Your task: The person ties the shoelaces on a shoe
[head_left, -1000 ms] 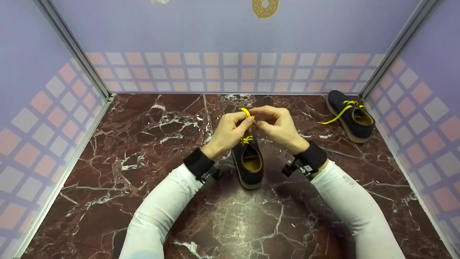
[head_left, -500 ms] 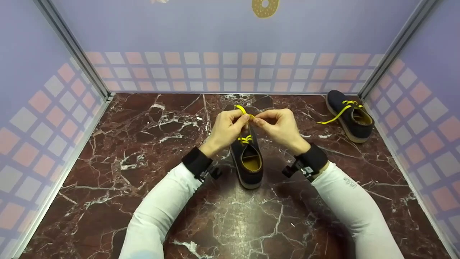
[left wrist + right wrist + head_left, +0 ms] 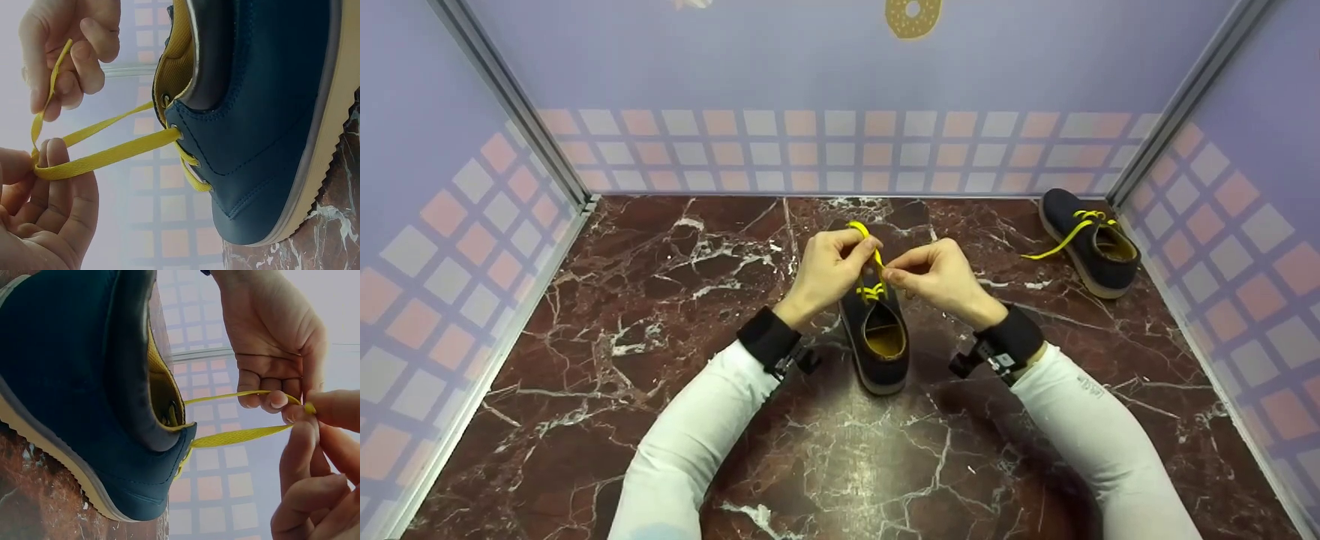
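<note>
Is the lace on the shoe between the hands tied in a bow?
No finished bow: in the left wrist view, the yellow lace runs from the shoe to the left hand; fingers hide any knot.

the left hand point(image 3: 831, 271) partly hides the nearer shoe point(image 3: 879, 330).

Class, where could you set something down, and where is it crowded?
Bare: marbled surface between left sleeve and left wall; also between right sleeve and right wall, nearer than the corner shoe. Crowded: the middle, where left hand and right hand hold the yellow lace above the other shoe.
</note>
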Demonstrator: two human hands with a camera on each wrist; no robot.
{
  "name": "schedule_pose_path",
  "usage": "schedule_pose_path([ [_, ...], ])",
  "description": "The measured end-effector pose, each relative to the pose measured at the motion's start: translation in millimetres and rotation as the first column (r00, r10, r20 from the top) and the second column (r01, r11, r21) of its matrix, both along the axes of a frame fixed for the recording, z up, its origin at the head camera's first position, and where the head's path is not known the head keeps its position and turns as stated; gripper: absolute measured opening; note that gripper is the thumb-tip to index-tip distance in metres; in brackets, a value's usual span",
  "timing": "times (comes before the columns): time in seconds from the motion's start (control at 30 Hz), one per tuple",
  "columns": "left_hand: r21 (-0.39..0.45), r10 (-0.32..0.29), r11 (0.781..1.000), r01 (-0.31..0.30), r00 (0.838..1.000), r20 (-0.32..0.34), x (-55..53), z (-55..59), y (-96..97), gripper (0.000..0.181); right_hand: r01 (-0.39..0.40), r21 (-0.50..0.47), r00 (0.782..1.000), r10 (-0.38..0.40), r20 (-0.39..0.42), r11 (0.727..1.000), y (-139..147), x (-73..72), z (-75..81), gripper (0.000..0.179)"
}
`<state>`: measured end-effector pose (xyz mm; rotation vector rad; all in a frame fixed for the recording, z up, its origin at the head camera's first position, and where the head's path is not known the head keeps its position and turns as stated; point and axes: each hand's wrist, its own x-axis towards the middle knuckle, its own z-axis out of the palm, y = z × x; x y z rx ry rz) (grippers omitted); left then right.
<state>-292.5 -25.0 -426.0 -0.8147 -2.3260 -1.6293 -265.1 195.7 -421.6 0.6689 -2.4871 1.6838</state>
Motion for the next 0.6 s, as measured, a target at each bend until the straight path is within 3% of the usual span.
schedule_pose_path([
  [0.6, -0.040, 0.004, 0.999, -0.005, 1.000, -0.011, 4.1, 2.7, -0.7, 0.025, 0.019, 0.126, 0.999, -0.014, -0.040, 0.992, -6, -10.8, -6.9, 0.009],
])
